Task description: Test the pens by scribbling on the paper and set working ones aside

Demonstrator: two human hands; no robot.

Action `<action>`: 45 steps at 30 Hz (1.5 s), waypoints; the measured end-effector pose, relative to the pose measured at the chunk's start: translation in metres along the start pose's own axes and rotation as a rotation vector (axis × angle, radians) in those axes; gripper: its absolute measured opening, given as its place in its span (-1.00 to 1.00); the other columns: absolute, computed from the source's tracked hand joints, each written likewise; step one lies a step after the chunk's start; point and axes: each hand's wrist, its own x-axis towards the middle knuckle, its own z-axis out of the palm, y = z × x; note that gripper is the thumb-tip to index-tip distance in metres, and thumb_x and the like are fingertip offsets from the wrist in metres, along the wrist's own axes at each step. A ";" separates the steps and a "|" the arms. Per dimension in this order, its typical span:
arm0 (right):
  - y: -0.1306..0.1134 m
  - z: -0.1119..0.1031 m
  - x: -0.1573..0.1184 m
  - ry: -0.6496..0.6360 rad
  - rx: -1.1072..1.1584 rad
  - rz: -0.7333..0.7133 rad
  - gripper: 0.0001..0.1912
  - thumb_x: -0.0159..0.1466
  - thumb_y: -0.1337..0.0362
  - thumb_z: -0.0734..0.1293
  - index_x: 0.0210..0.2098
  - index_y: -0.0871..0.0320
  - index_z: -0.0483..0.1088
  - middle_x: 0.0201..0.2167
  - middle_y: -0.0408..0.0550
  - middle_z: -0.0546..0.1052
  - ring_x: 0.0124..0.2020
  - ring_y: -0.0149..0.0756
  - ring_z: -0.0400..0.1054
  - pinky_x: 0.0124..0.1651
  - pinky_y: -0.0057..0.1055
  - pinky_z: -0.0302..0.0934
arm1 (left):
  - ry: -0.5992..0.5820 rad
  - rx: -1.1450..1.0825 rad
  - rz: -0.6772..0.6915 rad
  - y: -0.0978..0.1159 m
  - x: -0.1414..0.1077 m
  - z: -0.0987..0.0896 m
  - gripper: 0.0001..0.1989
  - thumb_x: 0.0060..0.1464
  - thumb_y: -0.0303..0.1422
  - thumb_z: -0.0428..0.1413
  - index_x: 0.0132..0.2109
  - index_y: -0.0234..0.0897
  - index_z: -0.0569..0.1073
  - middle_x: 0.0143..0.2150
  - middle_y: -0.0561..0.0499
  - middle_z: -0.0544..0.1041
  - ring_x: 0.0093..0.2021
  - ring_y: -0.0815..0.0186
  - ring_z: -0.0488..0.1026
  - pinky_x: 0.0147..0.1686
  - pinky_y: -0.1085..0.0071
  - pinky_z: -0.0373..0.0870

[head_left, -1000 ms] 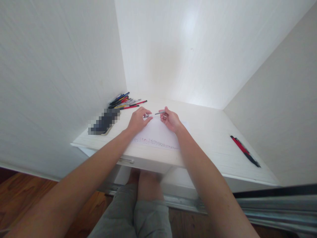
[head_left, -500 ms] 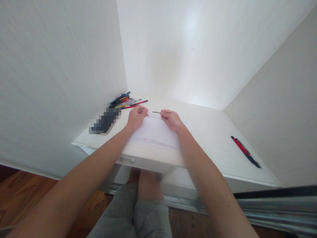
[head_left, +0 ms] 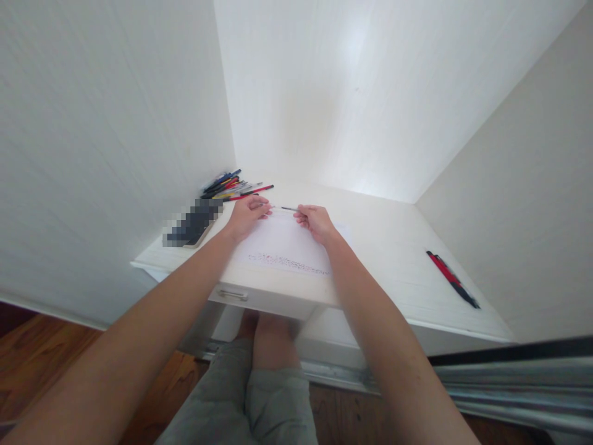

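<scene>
Slim pen (head_left: pixel 289 209), dark at its middle, lies level between the two hands, just above the far end of the paper. Largest are the pale walls: left wall (head_left: pixel 115 123), back wall (head_left: pixel 315 93) and right wall (head_left: pixel 523 216), which close in the white bench (head_left: pixel 380 247) on three sides. Its front edge faces the person, above legs in grey shorts (head_left: pixel 245 395). The bench top stretches from the paper to the right wall. The left hand (head_left: pixel 245 217), fingers curled, pinches a thin pale piece (head_left: pixel 274 206) in line with the pen; whether the two join, I cannot tell. The right hand (head_left: pixel 317 222) grips the pen's right end between thumb and fingers. White paper (head_left: pixel 287 238) lies beneath and between them, near the front edge; its rows of small dark and reddish marks are too small to read. A blurred-out dark phone (head_left: pixel 197 224) lies near the left edge, close to a pile of pens (head_left: pixel 227 187). Red-and-black pens (head_left: pixel 451 279) lie near the right edge. Smallest is the drawer handle (head_left: pixel 232 295).
</scene>
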 end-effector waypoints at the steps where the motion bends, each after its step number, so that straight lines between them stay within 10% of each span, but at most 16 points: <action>1: 0.000 -0.001 0.001 -0.009 0.003 -0.028 -0.81 0.16 0.37 0.59 -0.38 0.19 0.50 -0.40 -0.01 0.61 -0.42 -0.40 0.46 -0.38 -0.49 0.36 | -0.002 0.005 -0.001 0.000 0.000 0.000 -0.70 -0.08 -0.29 0.42 -0.23 -0.28 0.53 -0.31 -0.03 0.64 -0.34 0.30 0.60 -0.31 0.38 0.53; 15: 0.002 -0.009 0.006 0.011 0.011 -0.119 -0.79 0.00 0.51 0.54 -0.38 0.16 0.57 -0.34 -0.11 0.61 -0.26 -0.35 0.50 0.03 -0.33 0.43 | 0.038 -0.145 -0.067 -0.001 0.003 -0.002 -0.66 -0.15 -0.33 0.47 -0.23 -0.30 0.55 -0.33 -0.03 0.63 -0.40 0.35 0.54 -0.35 0.41 0.46; 27: -0.013 -0.011 -0.002 0.140 0.186 -0.078 -0.82 0.15 0.45 0.47 -0.27 0.11 0.48 -0.23 -0.05 0.63 -0.08 -0.34 0.54 0.08 -0.43 0.47 | 0.251 -0.328 -0.137 0.002 0.007 0.000 -0.62 -0.11 -0.45 0.40 -0.17 -0.17 0.43 -0.31 0.06 0.59 -0.36 0.35 0.50 -0.36 0.42 0.39; 45: 0.003 -0.023 0.007 0.170 -0.138 -0.145 -0.74 -0.02 0.34 0.55 -0.31 0.21 0.55 -0.44 -0.09 0.56 -0.27 -0.24 0.50 -0.17 -0.32 0.41 | 0.217 -0.149 -0.097 0.000 0.006 0.000 -0.78 -0.13 -0.39 0.38 -0.26 -0.28 0.61 -0.26 -0.10 0.62 -0.27 0.29 0.51 -0.34 0.41 0.38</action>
